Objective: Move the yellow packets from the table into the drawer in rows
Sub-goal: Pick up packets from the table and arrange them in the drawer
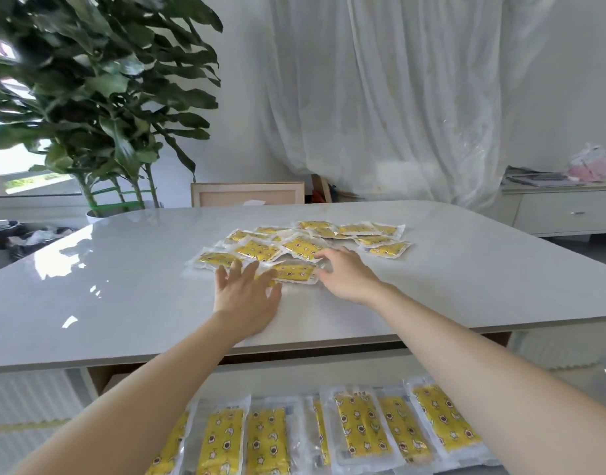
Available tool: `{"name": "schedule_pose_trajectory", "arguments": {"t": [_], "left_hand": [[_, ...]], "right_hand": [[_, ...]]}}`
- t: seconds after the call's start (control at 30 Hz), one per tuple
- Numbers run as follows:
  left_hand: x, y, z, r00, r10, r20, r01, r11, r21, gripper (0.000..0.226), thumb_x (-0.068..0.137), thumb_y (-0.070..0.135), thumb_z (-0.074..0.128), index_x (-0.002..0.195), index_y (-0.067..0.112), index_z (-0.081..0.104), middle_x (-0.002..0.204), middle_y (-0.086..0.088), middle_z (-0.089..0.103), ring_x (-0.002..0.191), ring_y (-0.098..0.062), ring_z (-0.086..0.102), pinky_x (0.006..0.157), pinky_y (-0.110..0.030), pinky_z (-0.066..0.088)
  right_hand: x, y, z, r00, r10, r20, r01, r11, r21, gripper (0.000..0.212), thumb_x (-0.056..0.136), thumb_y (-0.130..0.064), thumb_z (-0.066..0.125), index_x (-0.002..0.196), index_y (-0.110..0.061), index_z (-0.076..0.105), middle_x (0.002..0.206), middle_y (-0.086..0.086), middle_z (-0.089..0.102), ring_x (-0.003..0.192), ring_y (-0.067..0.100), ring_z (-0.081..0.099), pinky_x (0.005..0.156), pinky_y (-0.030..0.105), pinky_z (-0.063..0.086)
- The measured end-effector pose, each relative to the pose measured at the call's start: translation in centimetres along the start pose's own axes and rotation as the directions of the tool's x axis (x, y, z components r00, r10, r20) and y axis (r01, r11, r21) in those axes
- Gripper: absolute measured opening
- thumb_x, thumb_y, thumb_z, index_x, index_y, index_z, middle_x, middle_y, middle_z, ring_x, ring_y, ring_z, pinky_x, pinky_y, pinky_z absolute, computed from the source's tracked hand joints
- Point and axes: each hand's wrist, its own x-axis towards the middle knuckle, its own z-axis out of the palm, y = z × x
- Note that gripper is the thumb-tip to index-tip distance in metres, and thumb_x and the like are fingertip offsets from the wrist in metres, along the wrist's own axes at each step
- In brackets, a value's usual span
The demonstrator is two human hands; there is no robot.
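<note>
- The nearest packet (293,271) lies flat at the near edge of the pile, directly between the two hands, its long axis running left to right across the view.
- The loose yellow packets (305,246) are spread on the middle of the desk (123,303). They overlap at mixed angles and stretch away to the right and back, and most lie beyond the hands.
- The left hand (246,296) is flat and spread over the pile's near left corner. Its fingers (222,274) are straight, lie on or just above the packets there, and grip nothing.
- The right hand (348,274) is at the nearest packet's right end, with its thumb on the near side and its fingers on the far side. I cannot tell whether they have closed on it.
- The hands are apart with that one packet between them. The right looks better placed to take it by the end, while the left is nearer the packets at the left corner.
- The drawer (260,382) stands open below the desk's front edge, close to the person.
- The row of packets (360,426) in the drawer lies side by side with long axes pointing away from the person. By my judgement, the nearest packet needs about a quarter turn on its way back and down to join them.
</note>
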Motion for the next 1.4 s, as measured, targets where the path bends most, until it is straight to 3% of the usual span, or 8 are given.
{"name": "schedule_pose_trajectory", "arguments": {"t": [0.2,0.37,0.67,0.87,1.03,1.13,1.27,1.4], "left_hand": [[1.3,-0.2,0.9,1.0,-0.004,-0.003,0.003,0.991,-0.133,0.044,0.098,0.039,0.025,0.141,0.035,0.036,0.149,0.009,0.035,0.138,-0.014,0.028,0.11,-0.043,0.011],[1.7,-0.5,1.1,1.0,0.006,-0.011,-0.008,0.972,-0.234,0.044,0.099,0.037,0.027,0.141,0.033,0.039,0.148,0.01,0.037,0.137,-0.011,0.032,0.11,-0.036,0.016],[1.2,-1.5,-0.2,0.993,0.047,0.107,-0.011,0.948,-0.319,0.04,0.094,0.037,0.037,0.133,0.039,0.047,0.14,0.011,0.044,0.133,-0.013,0.038,0.108,-0.034,0.02],[0.0,-2.5,-1.7,0.983,0.113,0.146,-0.056,0.935,-0.349,0.034,0.092,0.04,0.046,0.125,0.044,0.055,0.132,0.011,0.05,0.129,-0.015,0.042,0.105,-0.037,0.031],[-0.4,-3.5,-2.3,0.959,0.165,0.233,-0.064,0.92,-0.388,0.051,0.092,0.04,0.054,0.141,0.038,0.04,0.147,0.005,0.04,0.136,-0.018,0.037,0.111,-0.038,0.031],[-0.7,-4.2,-2.4,0.953,0.149,0.264,-0.029,0.912,-0.41,0.061,0.094,0.037,0.052,0.149,0.032,0.025,0.152,-0.001,0.034,0.139,-0.021,0.033,0.113,-0.036,0.029],[-0.7,-5.4,-2.7,0.934,0.066,0.35,0.067,0.932,-0.356,0.074,0.09,0.053,0.051,0.151,0.03,0.015,0.152,-0.002,0.034,0.144,-0.025,0.02,0.115,-0.043,0.024],[-0.8,-5.6,-3.0,0.924,0.031,0.38,0.1,0.942,-0.321,0.077,0.086,0.059,0.053,0.149,0.03,0.021,0.149,0.005,0.038,0.143,-0.024,0.017,0.116,-0.041,0.02]], "right_hand": [[3.9,0.5,2.8,1.0,0.0,0.007,0.0,1.0,0.026,0.046,0.102,-0.032,0.033,0.147,-0.029,0.033,0.16,-0.003,0.017,0.148,0.018,0.008,0.118,0.048,0.017],[4.9,1.2,3.9,0.99,0.059,0.125,-0.042,0.99,-0.133,0.047,0.102,-0.044,0.013,0.148,-0.043,0.024,0.162,-0.004,0.0,0.149,0.019,-0.005,0.118,0.051,-0.002],[2.5,0.7,2.2,0.978,0.057,0.2,-0.007,0.97,-0.245,0.048,0.1,-0.049,0.016,0.142,-0.041,0.038,0.156,-0.007,0.029,0.145,0.02,0.024,0.117,0.047,0.017],[-0.3,-0.9,-0.3,0.96,0.108,0.257,-0.025,0.951,-0.308,0.043,0.096,-0.056,0.031,0.132,-0.042,0.051,0.137,-0.005,0.054,0.125,0.022,0.049,0.099,0.036,0.043],[-2.8,-2.7,-2.3,0.948,0.166,0.272,0.008,0.842,-0.54,0.05,0.094,-0.058,0.036,0.135,-0.033,0.052,0.138,0.004,0.05,0.127,0.025,0.046,0.092,0.033,0.042],[-3.9,-3.1,-3.3,0.94,0.196,0.279,0.01,0.801,-0.599,0.049,0.095,-0.055,0.036,0.133,-0.03,0.053,0.14,0.006,0.047,0.137,0.025,0.028,0.094,0.037,0.037],[-4.3,-4.0,-4.1,0.983,0.091,0.162,-0.003,0.879,-0.477,0.044,0.098,-0.046,0.035,0.125,-0.024,0.061,0.146,0.006,0.04,0.142,0.031,0.017,0.104,0.044,0.032],[-3.8,-5.3,-3.4,0.98,0.115,0.162,-0.095,0.987,-0.13,0.049,0.098,-0.035,0.04,0.134,-0.005,0.054,0.138,0.015,0.053,0.133,0.03,0.038,0.096,0.033,0.036]]}}
